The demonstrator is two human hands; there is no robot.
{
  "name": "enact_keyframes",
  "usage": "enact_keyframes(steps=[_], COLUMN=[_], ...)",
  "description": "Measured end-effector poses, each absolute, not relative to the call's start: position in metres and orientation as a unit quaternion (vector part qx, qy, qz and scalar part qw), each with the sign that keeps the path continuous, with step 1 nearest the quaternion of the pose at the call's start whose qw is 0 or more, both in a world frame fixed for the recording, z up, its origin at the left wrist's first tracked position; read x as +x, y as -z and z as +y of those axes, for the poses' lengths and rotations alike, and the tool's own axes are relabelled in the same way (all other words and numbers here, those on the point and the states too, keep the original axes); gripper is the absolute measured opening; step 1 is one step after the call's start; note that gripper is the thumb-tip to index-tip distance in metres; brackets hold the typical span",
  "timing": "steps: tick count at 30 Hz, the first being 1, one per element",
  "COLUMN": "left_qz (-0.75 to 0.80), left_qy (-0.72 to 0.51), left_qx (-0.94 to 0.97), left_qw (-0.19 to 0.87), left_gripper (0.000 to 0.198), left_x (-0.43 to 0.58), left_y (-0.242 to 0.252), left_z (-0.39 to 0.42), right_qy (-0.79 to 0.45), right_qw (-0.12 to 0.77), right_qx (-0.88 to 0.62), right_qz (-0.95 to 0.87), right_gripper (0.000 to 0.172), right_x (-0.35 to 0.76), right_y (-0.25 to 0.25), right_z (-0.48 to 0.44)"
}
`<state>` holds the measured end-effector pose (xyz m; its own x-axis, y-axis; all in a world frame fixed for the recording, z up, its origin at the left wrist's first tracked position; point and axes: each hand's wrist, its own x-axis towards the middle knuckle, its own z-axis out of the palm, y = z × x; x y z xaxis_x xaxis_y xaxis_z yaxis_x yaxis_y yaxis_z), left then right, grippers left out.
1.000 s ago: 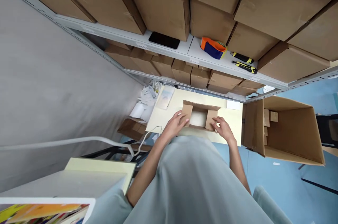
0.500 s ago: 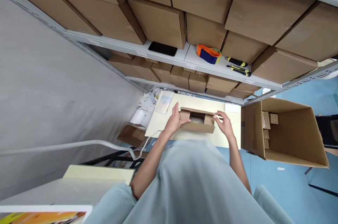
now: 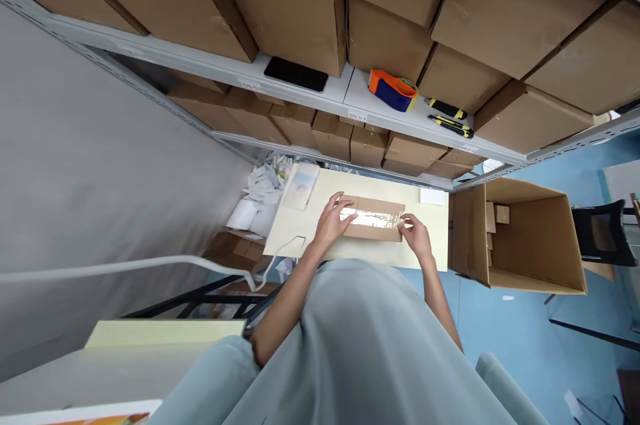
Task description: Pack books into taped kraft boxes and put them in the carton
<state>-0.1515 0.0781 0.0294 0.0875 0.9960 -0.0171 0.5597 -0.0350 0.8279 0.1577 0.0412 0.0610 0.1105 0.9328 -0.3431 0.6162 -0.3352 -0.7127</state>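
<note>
A small cardboard box point(image 3: 375, 233) lies on the pale yellow tabletop, a strip of shiny clear tape point(image 3: 373, 219) running along its upper face. My left hand point(image 3: 332, 219) grips its left end, thumb over the tape and fingers on the far edge. At the right end, my right hand point(image 3: 415, 234) pinches the box's edge near the end of the tape. The box's underside and contents are hidden.
Above the table point(image 3: 310, 238), a shelf holds many boxes, a tape dispenser point(image 3: 393, 90), utility knives point(image 3: 450, 125) and a black phone-like slab point(image 3: 296, 74). A large open carton point(image 3: 537, 238) stands right. A white cable point(image 3: 210, 262) hangs left.
The box's open flaps and hollow inside faced up before; now a closed, taped face is up. Both hands remain at its ends, and the camera view has shifted slightly.
</note>
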Motion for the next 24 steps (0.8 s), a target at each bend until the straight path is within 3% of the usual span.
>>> enact_keyframes(steps=[8, 14, 17, 21, 24], left_qz=[0.594, 0.582, 0.558, 0.503, 0.462], left_qy=[-0.347, -0.377, -0.396, -0.452, -0.494], left_qx=[0.623, 0.613, 0.627, 0.644, 0.658], left_qw=[0.371, 0.379, 0.372, 0.358, 0.331], left_gripper=[0.03, 0.035, 0.035, 0.027, 0.045], left_x=[-0.15, -0.154, -0.159, -0.156, -0.148], left_y=[-0.021, -0.019, -0.025, -0.05, -0.09], left_z=[0.081, 0.075, 0.084, 0.129, 0.18], right_qy=[-0.285, -0.222, -0.207, -0.15, -0.09], right_qw=[0.037, -0.009, -0.036, 0.007, 0.037], right_qx=[-0.774, -0.775, -0.772, -0.743, -0.709], right_qz=[-0.564, -0.592, -0.6, -0.653, -0.698], right_gripper=[0.02, 0.009, 0.021, 0.04, 0.046], right_x=[0.143, 0.129, 0.123, 0.114, 0.104], right_y=[-0.085, -0.088, -0.103, -0.144, -0.185], right_z=[0.066, 0.08, 0.101, 0.161, 0.222])
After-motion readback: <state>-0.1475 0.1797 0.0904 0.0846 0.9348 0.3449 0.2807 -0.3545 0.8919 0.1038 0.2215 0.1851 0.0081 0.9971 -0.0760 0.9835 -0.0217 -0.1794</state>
